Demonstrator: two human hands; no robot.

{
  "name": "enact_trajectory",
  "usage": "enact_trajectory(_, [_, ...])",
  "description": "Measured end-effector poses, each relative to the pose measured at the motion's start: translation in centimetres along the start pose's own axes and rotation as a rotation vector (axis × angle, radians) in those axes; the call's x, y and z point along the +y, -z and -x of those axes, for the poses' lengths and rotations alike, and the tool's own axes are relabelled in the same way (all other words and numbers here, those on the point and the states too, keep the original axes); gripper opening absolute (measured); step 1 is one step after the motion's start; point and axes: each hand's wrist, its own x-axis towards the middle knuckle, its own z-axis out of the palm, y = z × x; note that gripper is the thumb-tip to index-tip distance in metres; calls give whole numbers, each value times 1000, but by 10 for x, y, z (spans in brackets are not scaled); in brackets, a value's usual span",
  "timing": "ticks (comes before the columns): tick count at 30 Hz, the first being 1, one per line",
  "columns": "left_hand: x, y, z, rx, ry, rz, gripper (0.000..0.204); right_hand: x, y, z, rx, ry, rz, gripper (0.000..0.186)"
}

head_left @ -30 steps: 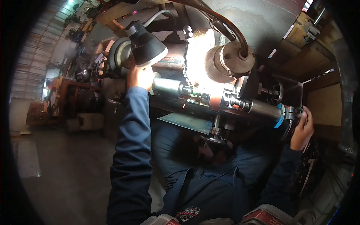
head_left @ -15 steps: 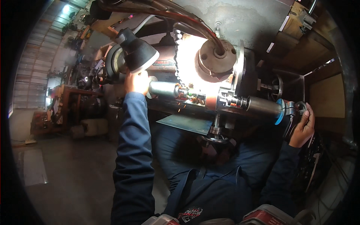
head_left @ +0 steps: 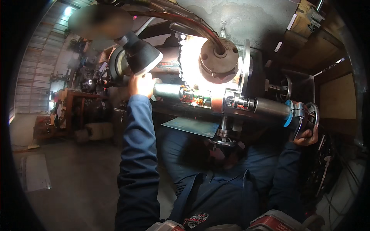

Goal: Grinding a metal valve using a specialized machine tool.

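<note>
My left hand [head_left: 141, 85] is closed beside the round flange at the left end of a shiny metal cylinder [head_left: 168, 90]. Just above that hand is a black lamp head [head_left: 143, 57], and whatever its fingers grip is hidden. At the machine's right end, my right hand [head_left: 307, 135] has its fingers curled round the lower rim of a metal handwheel [head_left: 315, 114]. A blue ring [head_left: 288, 113] and a clamp collar [head_left: 298, 111] sit between this wheel and a grey metal sleeve [head_left: 271, 109]. Bright light falls on a pale round housing [head_left: 219, 59] with hoses entering its top.
A thin metal plate [head_left: 190, 126] juts out toward my lap, next to a smaller handwheel [head_left: 222, 142]. Another handwheel [head_left: 286, 88] stands behind at the right. Cluttered shelving [head_left: 67, 111] lines the left. A blurred patch [head_left: 100, 22] covers the upper left.
My right hand has moved down to the handwheel's lower rim, its fingers more curled now. The left hand keeps its place. The blurred patch has appeared at upper left.
</note>
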Motion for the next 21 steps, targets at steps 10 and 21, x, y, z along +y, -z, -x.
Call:
enact_trajectory(10, [-15,-4,-6,-83,46,-20,31,-17,9,-96,-582,-764,-358,27])
enact_trajectory(21, [-12,-6,-3,47,-2,1,31,-32,10,-79,-465,-797,-368,30])
